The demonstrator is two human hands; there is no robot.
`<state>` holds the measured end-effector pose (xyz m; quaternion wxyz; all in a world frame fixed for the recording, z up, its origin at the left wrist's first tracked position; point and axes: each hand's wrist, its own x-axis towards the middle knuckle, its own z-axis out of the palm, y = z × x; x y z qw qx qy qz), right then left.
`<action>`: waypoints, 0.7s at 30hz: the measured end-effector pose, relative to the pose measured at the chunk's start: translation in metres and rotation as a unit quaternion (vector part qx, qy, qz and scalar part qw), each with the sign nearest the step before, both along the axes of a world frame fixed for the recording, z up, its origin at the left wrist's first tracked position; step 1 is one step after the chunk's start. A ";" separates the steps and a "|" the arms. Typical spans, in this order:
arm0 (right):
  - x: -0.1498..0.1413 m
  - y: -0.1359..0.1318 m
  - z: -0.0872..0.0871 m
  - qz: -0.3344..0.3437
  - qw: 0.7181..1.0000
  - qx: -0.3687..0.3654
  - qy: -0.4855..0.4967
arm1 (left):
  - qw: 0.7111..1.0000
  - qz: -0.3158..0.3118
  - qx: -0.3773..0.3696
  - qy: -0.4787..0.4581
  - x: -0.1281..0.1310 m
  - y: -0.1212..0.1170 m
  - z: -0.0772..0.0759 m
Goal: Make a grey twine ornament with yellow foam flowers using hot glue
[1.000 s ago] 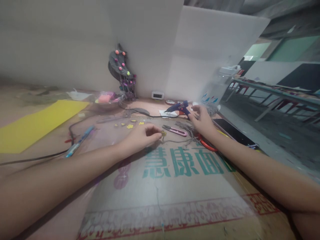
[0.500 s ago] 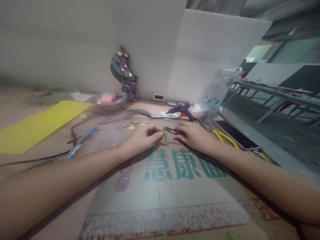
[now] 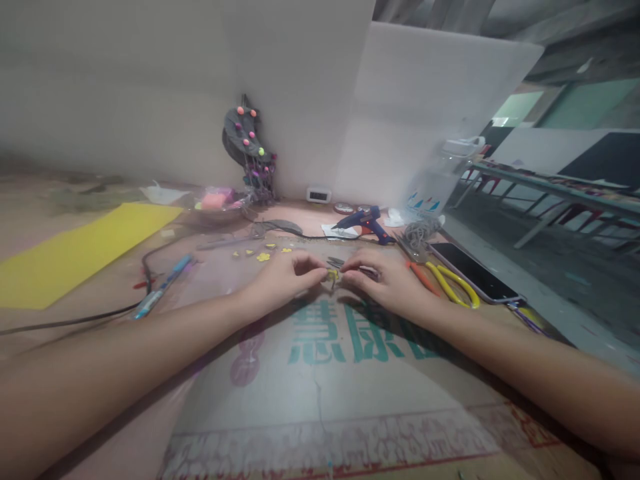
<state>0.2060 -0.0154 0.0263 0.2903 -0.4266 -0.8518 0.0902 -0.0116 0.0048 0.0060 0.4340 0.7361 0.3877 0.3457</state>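
Between thumb and fingertips, my left hand (image 3: 295, 277) pinches a small yellow flower (image 3: 333, 274) just above the table. A bit of grey cord (image 3: 333, 285) hangs at the flower. My right hand (image 3: 383, 277) is closed in a pinch at the flower's right side. Whatever lies between its fingertips is too small to make out. Thread snips (image 3: 336, 262) lie behind the right fingers, partly hidden by them. Beyond my left hand, several loose yellow flowers (image 3: 263, 257) rest on the table.
A blue glue gun (image 3: 361, 219) stands at the back with its black cable running left. To the right are yellow-handled pliers (image 3: 453, 285), a phone (image 3: 473, 272) and grey yarn (image 3: 421, 232). At left lie a yellow sheet (image 3: 95, 250) and a blue pen (image 3: 163, 287).
My right hand has moved from beside the glue gun toward me and left, reaching the flower. My left hand keeps its pinch on the flower, nearly in place.
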 end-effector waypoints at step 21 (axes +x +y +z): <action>-0.010 -0.010 -0.010 -0.003 0.990 -0.104 0.090 | 0.995 -0.067 0.049 0.059 0.001 -0.007 0.003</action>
